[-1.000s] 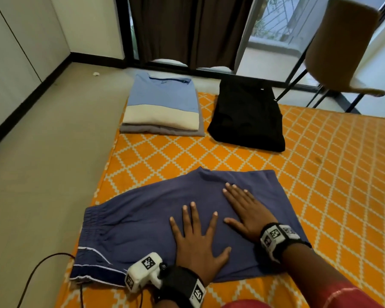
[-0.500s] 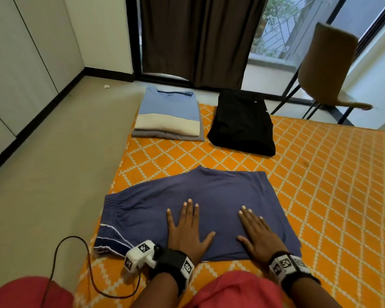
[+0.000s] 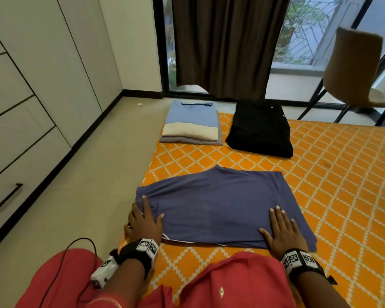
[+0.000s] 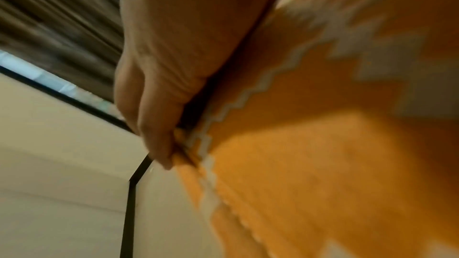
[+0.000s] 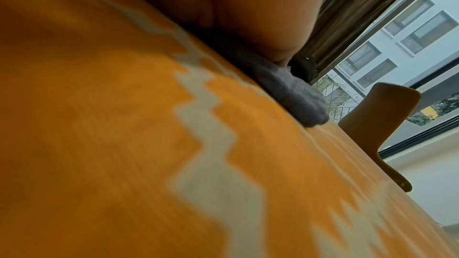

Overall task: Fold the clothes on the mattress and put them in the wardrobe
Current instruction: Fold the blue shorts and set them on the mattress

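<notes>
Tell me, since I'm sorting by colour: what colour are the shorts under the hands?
Dusky blue-purple shorts, with thin white piping at the near edge; clearest in the head view.

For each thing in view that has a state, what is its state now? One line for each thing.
blue shorts: laid flat on the mattress, partly folded
left hand: flat on the waistband end
right hand: flat on the near right part
shirt stack: folded
black garment: folded
wardrobe: doors closed
curtain: drawn over part of the window
</notes>
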Action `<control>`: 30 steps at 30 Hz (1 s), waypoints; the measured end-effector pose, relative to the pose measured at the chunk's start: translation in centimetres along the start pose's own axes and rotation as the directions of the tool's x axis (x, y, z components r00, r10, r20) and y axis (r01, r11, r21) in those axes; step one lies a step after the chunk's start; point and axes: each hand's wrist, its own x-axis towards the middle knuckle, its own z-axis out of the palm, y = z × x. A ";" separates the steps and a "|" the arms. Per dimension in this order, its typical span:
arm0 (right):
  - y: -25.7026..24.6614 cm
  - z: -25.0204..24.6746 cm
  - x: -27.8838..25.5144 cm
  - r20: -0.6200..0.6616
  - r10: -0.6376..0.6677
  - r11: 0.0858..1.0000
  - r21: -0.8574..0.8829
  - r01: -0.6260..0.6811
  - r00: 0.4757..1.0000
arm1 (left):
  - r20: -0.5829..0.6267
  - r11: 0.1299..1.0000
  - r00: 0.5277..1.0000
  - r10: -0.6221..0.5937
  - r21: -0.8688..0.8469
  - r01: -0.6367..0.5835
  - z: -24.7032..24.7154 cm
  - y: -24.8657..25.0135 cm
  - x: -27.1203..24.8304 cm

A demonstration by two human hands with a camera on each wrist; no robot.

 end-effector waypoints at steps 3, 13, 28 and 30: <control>-0.1 -0.4 0.0 0.035 0.002 0.999 -0.035 -0.001 0.999 | 0.085 0.977 0.983 -0.166 -0.121 0.175 -2.5 0.1 1.6; 0.3 -0.5 -0.2 0.075 -0.030 0.999 0.034 0.027 0.997 | 0.358 0.810 0.876 -0.323 -0.374 0.452 -3.9 -2.1 3.6; 1.0 2.0 0.2 -0.122 -0.082 0.994 0.056 0.090 0.989 | 0.017 0.497 0.881 0.472 -0.831 -0.250 -6.3 20.6 -4.4; 1.1 2.1 0.3 -0.132 -0.086 0.994 0.054 0.094 0.987 | 0.140 0.439 0.742 0.656 -0.870 -0.224 -4.6 22.5 -4.6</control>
